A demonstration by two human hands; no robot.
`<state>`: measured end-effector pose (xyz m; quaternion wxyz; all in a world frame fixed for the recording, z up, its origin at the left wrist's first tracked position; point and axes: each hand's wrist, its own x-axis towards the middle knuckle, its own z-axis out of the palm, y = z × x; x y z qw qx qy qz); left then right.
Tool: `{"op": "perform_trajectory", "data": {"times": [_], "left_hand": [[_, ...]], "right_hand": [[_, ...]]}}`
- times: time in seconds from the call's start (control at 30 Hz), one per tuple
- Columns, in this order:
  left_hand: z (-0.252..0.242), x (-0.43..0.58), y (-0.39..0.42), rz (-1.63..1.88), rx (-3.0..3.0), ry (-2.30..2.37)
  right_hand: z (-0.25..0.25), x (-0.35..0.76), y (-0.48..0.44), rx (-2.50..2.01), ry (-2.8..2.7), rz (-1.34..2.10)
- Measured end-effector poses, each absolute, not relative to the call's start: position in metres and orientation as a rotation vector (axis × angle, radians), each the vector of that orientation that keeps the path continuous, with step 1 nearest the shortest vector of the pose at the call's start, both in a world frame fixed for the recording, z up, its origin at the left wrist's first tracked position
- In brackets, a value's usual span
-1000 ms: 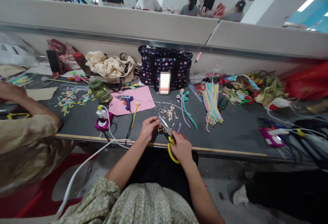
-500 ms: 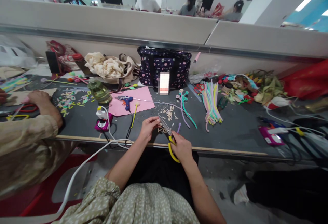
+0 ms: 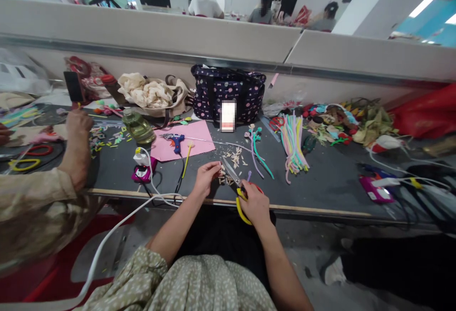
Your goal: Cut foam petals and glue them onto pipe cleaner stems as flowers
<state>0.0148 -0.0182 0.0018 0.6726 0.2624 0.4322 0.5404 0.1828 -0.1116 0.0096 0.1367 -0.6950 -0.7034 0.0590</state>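
Note:
My right hand [image 3: 255, 203] grips yellow-and-red-handled scissors [image 3: 238, 189] at the front edge of the dark table [image 3: 327, 178], blades pointing up-left. My left hand [image 3: 206, 176] pinches a small pale piece I cannot make out, held right at the blade tips. Small beige cuttings [image 3: 235, 157] lie scattered just beyond both hands. A short purple pipe cleaner piece [image 3: 248, 175] sticks up beside the scissors.
A blue glue gun [image 3: 176, 140] lies on pink paper [image 3: 188, 144]. Behind stand a dotted bag [image 3: 228, 92], a green bottle [image 3: 138, 126] and a bundle of pastel pipe cleaners [image 3: 294, 142]. Another person's hand [image 3: 78, 126] reaches over the table at left. A white cable [image 3: 142, 204] hangs off the edge.
The neighbour's hand at left has moved forward and up over the table. My hands and the scissors have stayed nearly in place, the scissors shifting slightly right.

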Motion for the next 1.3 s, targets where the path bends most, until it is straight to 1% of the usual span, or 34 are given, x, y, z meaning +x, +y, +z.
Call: {"op": "perform_trajectory", "data": {"times": [0.5,1.3], "left_hand": [[0.0012,0.0137,-0.0214,1.211,0.698,0.956],[0.0026,0.0146,-0.0211,1.192,0.662,1.015]], "right_hand": [[0.0084,0.1784,-0.1136,-1.964,-2.039,0.243],[0.0011,0.1799,-0.1114,-1.883,-2.004,0.335]]}}
